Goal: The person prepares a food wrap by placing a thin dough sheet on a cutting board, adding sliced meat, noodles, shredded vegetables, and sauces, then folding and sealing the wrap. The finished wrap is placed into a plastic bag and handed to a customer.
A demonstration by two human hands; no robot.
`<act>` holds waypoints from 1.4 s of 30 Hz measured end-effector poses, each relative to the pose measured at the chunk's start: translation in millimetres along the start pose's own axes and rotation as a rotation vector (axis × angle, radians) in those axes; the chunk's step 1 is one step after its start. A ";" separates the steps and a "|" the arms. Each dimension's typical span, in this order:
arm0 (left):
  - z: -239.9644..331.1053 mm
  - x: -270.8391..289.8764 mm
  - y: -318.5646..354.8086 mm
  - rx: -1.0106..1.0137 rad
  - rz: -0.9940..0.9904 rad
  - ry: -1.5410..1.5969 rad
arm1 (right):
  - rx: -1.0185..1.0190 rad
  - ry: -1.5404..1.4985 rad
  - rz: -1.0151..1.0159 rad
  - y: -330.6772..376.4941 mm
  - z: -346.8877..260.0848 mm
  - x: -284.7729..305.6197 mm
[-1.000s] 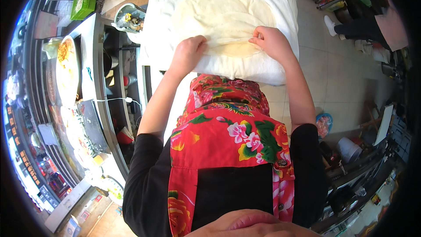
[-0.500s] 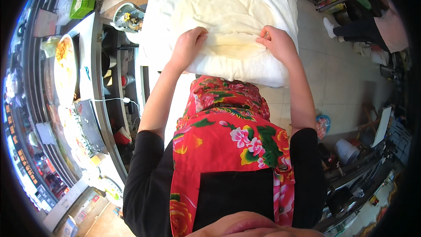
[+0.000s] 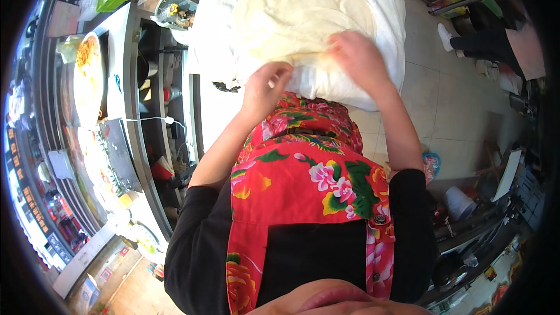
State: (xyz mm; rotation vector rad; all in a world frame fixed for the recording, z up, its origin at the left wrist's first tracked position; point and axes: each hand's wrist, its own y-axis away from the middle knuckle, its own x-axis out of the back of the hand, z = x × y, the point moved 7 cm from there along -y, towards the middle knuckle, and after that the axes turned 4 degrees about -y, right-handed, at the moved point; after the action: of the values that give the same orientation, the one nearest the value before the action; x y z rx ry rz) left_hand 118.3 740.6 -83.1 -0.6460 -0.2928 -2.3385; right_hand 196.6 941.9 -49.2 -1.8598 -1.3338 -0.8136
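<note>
Dough sheet [image 3: 303, 17], thin, pale and round, lies spread on a white cloth-covered cushion [image 3: 385, 6] at the far centre. Right hand [image 3: 357, 58] presses flat on its near edge, fingers spread. Left hand [image 3: 263, 88] pinches the near-left rim of the dough, fingers curled.

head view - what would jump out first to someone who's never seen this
The bright red floral apron fills the lower middle of the picture. Above it, both hands work a wide, thin sheet of pale dough spread over a white cloth pad: the left hand is at the pad's near edge, the right hand lies on the dough's near edge. Far left, a big round tray of yellowish food sits on a counter.
</note>
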 end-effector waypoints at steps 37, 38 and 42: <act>-22.3 -89.1 -0.3 0.584 0.098 0.910 | -0.153 -0.223 -0.102 -0.9 12.4 -43.8; -21.1 -88.4 0.0 0.601 0.084 0.903 | -0.130 -0.234 -0.085 -1.7 12.0 -43.4; -17.8 -85.6 -3.8 0.660 0.069 0.909 | -0.086 -0.285 -0.145 -3.6 13.7 -43.0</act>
State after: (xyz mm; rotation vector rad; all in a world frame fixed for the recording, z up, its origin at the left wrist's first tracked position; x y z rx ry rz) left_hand 164.2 784.6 -143.3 0.6956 -0.5478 -2.0353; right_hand 182.7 931.6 -91.1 -2.0218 -1.6483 -0.7068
